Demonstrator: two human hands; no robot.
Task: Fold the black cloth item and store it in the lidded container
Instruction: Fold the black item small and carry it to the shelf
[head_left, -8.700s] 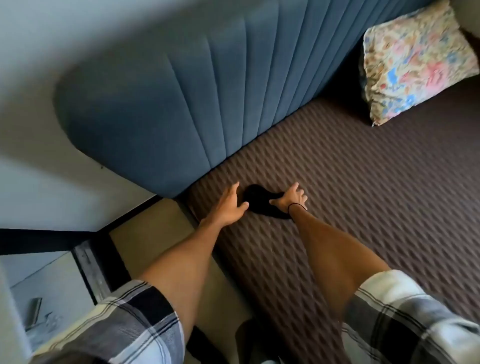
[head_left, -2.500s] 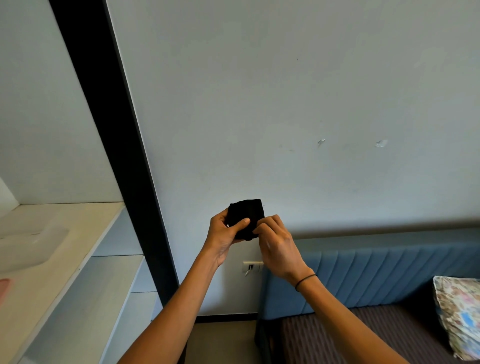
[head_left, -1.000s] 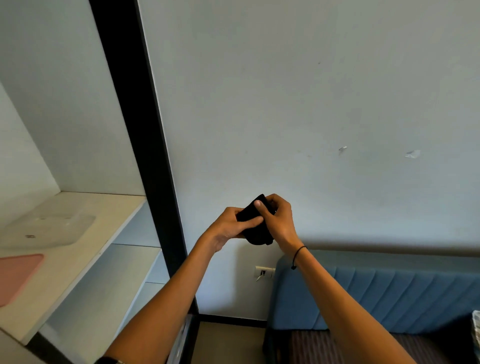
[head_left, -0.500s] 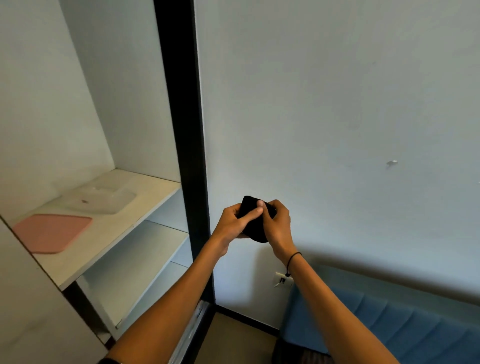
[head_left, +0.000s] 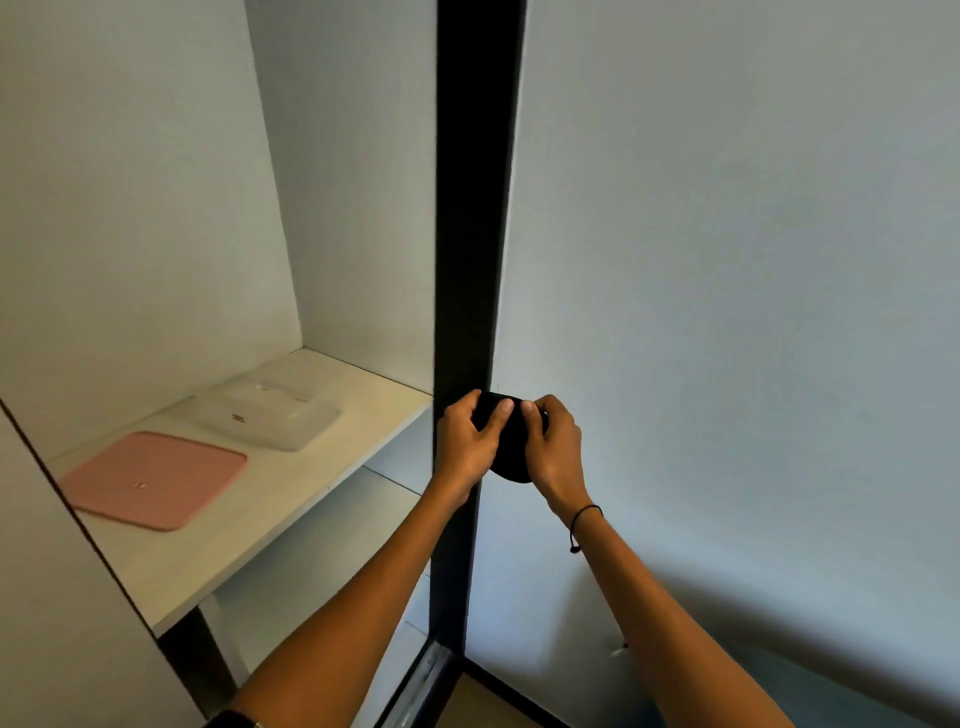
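Note:
The black cloth (head_left: 511, 447) is folded into a small bundle and held in the air in front of me. My left hand (head_left: 465, 441) grips its left side and my right hand (head_left: 553, 447) grips its right side, thumbs on top. Most of the cloth is hidden by my fingers. On the white shelf (head_left: 291, 499) to the left sits a clear plastic container (head_left: 275, 415), open, with its pink lid (head_left: 156, 478) lying flat beside it.
A black vertical frame post (head_left: 470, 234) stands right behind my hands, between the shelf unit and the plain wall (head_left: 727, 312). A lower shelf (head_left: 332, 561) shows beneath. A white panel (head_left: 52, 597) fills the near left.
My view has swung left, bringing the shelf, container and lid closer to centre. Both hands keep hold of the folded cloth and have shifted toward the shelf post.

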